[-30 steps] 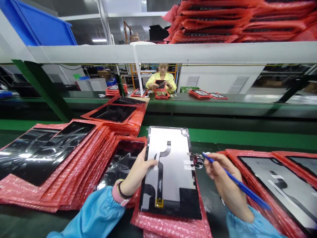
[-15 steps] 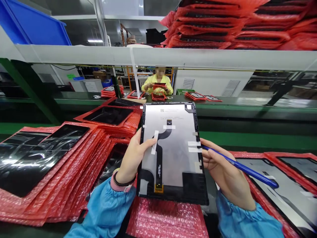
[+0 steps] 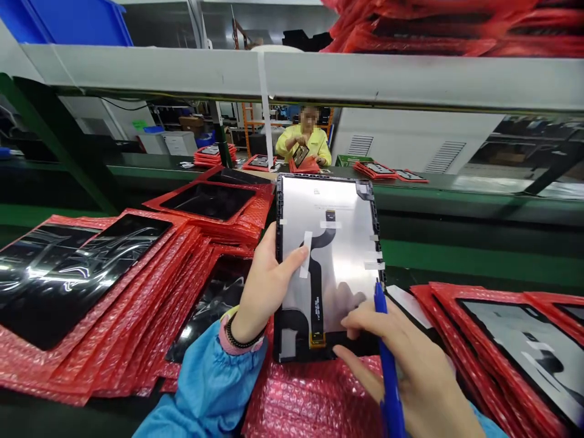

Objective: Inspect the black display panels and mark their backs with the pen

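My left hand (image 3: 261, 291) is closed on the left edge of a tablet screen panel (image 3: 347, 261), its thumb pressing by a strip of white tape. The panel stands tilted, silver back toward me, with a black flex cable (image 3: 316, 286) running down to a gold connector near the bottom. My right hand (image 3: 413, 359) is at the panel's lower right corner, a blue pen (image 3: 389, 365) held across its fingers. Its thumb and forefinger are parted near the panel's lower edge; whether they touch it I cannot tell. Beneath lies red bubble wrap (image 3: 314, 398).
At left are stacked red bubble bags (image 3: 150, 304) with black screens (image 3: 91, 280) on top. More bagged panels (image 3: 515, 322) lie at right. A shelf beam (image 3: 159, 70) crosses above, carrying red bags and a blue bin (image 3: 68, 24). A co-worker in yellow (image 3: 303, 143) sits opposite.
My right hand has left the panel's right edge and come down to its lower right corner, the pen swinging from slanted to nearly upright. My left hand keeps its hold.
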Tool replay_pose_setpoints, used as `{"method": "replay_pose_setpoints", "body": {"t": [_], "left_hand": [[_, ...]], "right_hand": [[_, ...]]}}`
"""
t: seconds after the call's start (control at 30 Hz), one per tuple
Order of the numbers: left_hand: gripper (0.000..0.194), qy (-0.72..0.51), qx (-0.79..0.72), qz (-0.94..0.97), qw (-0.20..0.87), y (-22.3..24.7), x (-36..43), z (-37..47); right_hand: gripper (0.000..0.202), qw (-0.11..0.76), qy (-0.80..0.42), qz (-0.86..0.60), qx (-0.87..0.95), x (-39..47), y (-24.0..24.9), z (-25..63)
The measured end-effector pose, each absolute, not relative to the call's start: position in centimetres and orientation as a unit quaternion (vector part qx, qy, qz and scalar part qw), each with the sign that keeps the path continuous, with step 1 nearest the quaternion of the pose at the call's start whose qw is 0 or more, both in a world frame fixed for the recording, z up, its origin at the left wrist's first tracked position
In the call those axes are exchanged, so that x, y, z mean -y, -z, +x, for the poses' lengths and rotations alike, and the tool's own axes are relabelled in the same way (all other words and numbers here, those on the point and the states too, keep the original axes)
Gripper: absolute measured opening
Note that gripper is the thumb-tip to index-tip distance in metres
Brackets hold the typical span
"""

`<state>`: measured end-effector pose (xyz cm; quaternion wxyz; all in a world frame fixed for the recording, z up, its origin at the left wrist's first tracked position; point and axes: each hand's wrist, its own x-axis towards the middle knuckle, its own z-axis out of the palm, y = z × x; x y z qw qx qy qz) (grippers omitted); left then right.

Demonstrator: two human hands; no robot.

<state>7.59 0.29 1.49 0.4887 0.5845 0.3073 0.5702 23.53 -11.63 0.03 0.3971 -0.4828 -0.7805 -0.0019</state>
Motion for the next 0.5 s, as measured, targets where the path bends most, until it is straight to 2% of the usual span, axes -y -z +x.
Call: {"method": "replay_pose_setpoints", "body": {"t": [0.33,0.5], "left_hand": [[0.036,-0.562,-0.289,0.588,0.504,-1.0,0.2,8.4],[0.037,-0.553,-0.291,0.590,0.512,-0.8,0.4,8.7]], "right_hand": [[0.014,0.302,0.034,-0.488,0.818,10.5,0.8,23.1],[0.016,0.292,0.037,-0.490,0.820,10.4,1.2,22.6]]}}
